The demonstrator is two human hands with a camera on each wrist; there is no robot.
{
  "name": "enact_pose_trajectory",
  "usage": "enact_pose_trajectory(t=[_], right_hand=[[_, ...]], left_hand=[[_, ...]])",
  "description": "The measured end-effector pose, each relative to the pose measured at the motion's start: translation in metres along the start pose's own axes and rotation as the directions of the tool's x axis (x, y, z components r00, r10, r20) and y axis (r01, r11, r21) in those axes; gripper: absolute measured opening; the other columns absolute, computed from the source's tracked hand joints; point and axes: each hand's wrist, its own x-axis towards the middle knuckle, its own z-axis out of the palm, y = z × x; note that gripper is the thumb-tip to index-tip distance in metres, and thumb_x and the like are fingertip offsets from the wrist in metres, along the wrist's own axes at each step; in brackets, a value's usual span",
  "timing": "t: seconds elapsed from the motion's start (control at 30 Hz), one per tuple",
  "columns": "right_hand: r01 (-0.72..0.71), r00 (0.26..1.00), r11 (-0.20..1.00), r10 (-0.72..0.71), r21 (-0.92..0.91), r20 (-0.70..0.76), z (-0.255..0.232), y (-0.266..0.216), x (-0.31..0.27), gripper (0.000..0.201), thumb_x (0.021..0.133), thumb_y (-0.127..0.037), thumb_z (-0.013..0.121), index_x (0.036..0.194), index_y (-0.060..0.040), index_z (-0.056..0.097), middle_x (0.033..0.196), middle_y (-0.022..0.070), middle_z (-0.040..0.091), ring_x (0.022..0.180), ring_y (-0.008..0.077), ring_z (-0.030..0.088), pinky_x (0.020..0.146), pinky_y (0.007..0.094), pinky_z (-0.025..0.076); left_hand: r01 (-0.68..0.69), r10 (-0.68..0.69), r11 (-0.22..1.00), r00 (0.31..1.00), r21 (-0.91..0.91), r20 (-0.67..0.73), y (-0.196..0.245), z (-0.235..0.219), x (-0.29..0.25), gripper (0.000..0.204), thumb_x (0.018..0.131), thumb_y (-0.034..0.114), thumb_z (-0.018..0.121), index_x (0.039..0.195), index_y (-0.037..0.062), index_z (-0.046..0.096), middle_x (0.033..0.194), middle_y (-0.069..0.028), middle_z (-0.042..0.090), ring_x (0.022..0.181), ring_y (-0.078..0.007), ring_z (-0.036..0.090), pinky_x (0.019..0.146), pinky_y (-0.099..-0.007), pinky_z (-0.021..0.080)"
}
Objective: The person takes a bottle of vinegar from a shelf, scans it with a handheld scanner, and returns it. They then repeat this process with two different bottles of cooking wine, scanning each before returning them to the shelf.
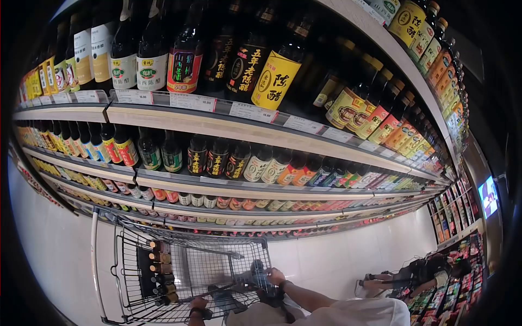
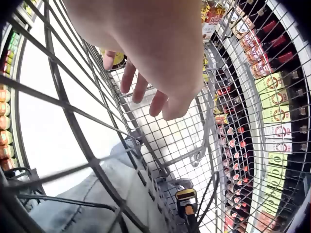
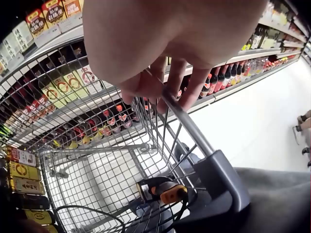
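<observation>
Vinegar shelving (image 1: 179, 117) runs past the cart's far long side, stacked with dark labelled bottles. Another person (image 1: 424, 277) is well apart from the cart, off my right. Wire shopping cart (image 1: 250, 261) is right in front of me. Row of dark bottles with yellow labels (image 3: 25, 172) sits inside, along the cart end opposite my right hand. Right hand (image 3: 170, 48): fingers curled round the cart's grey metal bar (image 3: 192, 126). Left hand (image 2: 150, 53): over the cart, fingers loosely bent, nothing visible in them. Black-and-orange device (image 3: 170, 194) near the cart's bar end; type unclear.
</observation>
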Motion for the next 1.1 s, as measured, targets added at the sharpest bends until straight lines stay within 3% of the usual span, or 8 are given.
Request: enact_pose_trajectory(t=[0.1, 0.17, 0.27, 0.3, 0.37, 0.7, 0.93, 1.1], right_hand=[[0.006, 0.998, 0.999, -0.008, -0.037, -0.06, 0.014, -0.002, -0.007, 0.024, 0.079, -0.02, 0.065, 0.101, -0.0175, 0.073, 0.104, 0.0187, 0.068, 0.1, 0.0351, 0.066, 0.09, 0.0442, 0.053], [0.038, 0.996, 0.99, -0.049, -0.136, -0.076, 0.032, 0.007, -0.01, 0.03, 0.078, -0.021, 0.065, 0.107, -0.0267, 0.071, 0.109, 0.0169, 0.066, 0.105, 0.0401, 0.061, 0.095, 0.0465, 0.05], [0.139, 0.982, 0.981, -0.154, -0.133, -0.106, 0.05, 0.033, -0.004, 0.022, 0.075, -0.017, 0.07, 0.097, -0.0179, 0.074, 0.096, 0.0222, 0.064, 0.098, 0.037, 0.063, 0.089, 0.0453, 0.052], [0.09, 0.995, 0.995, -0.092, -0.034, -0.033, 0.028, 0.002, -0.001, 0.021, 0.073, -0.013, 0.071, 0.094, -0.0165, 0.075, 0.093, 0.022, 0.063, 0.097, 0.0358, 0.063, 0.087, 0.0443, 0.053], [0.08, 0.995, 0.996, -0.077, 0.046, -0.055, 0.014, -0.025, -0.011, 0.021, 0.07, -0.009, 0.072, 0.09, -0.0153, 0.076, 0.09, 0.0182, 0.065, 0.097, 0.0341, 0.063, 0.085, 0.0424, 0.054], [0.085, 0.989, 0.987, -0.1, 0.135, 0.108, 0.024, 0.0, 0.029, 0.019, 0.081, -0.012, 0.065, 0.097, -0.0129, 0.075, 0.075, 0.0078, 0.069, 0.06, 0.0195, 0.067, 0.055, 0.0329, 0.053], [0.058, 0.985, 0.985, -0.083, -0.16, -0.15, 0.037, -0.037, -0.017, 0.059, 0.075, -0.017, 0.071, 0.13, -0.0102, 0.051, 0.134, 0.0272, 0.04, 0.118, 0.047, 0.05, 0.096, 0.0513, 0.048], [-0.036, 0.978, 0.983, -0.002, -0.178, -0.209, 0.047, -0.054, -0.039, 0.06, 0.076, -0.027, 0.073, 0.131, -0.0141, 0.053, 0.142, 0.0247, 0.034, 0.124, 0.0472, 0.042, 0.1, 0.0517, 0.047]], left_hand=[[0.091, -0.089, 0.994, 0.995, -0.063, 0.044, -0.021, -0.005, -0.008, 0.061, 0.079, 0.045, 0.071, 0.126, 0.006, 0.061, 0.121, -0.0202, 0.066, 0.119, -0.0406, 0.058, 0.101, -0.0518, 0.047], [-0.394, 0.34, 0.705, 0.917, 0.59, 0.207, -0.034, -0.006, -0.024, 0.039, 0.087, 0.037, 0.063, 0.114, 0.0095, 0.069, 0.115, -0.0134, 0.068, 0.116, -0.0337, 0.061, 0.099, -0.0501, 0.047], [-0.401, 0.513, 0.67, 0.858, 0.625, 0.001, -0.002, -0.035, -0.065, 0.033, 0.079, 0.042, 0.066, 0.096, 0.0147, 0.073, 0.098, -0.0106, 0.07, 0.099, -0.0308, 0.066, 0.083, -0.0459, 0.051], [-0.127, 0.105, 0.989, 0.962, -0.072, -0.251, -0.023, 0.009, -0.005, 0.04, 0.075, 0.046, 0.07, 0.094, 0.0107, 0.072, 0.096, -0.0145, 0.07, 0.095, -0.0346, 0.067, 0.084, -0.0519, 0.052], [0.037, -0.08, 0.962, 0.985, -0.27, -0.151, -0.009, -0.024, -0.019, 0.043, 0.079, 0.045, 0.064, 0.109, 0.015, 0.073, 0.111, -0.0158, 0.07, 0.103, -0.0381, 0.066, 0.092, -0.0518, 0.051], [0.377, -0.487, 0.843, 0.838, -0.383, -0.246, -0.003, -0.139, -0.107, 0.042, 0.082, 0.035, 0.067, 0.117, 0.0134, 0.067, 0.131, -0.0154, 0.057, 0.131, -0.0345, 0.045, 0.105, -0.058, 0.038], [0.412, -0.433, 0.875, 0.435, -0.253, -0.789, -0.102, -0.142, -0.082, 0.077, 0.083, 0.05, 0.068, 0.139, 0.0009, 0.047, 0.131, -0.0239, 0.057, 0.122, -0.0401, 0.054, 0.101, -0.0513, 0.044], [0.36, -0.536, 0.842, 0.634, -0.401, -0.557, -0.105, -0.184, -0.091, 0.069, 0.081, 0.047, 0.072, 0.131, 0.0038, 0.053, 0.137, -0.0307, 0.045, 0.119, -0.0474, 0.053, 0.1, -0.0499, 0.047]])
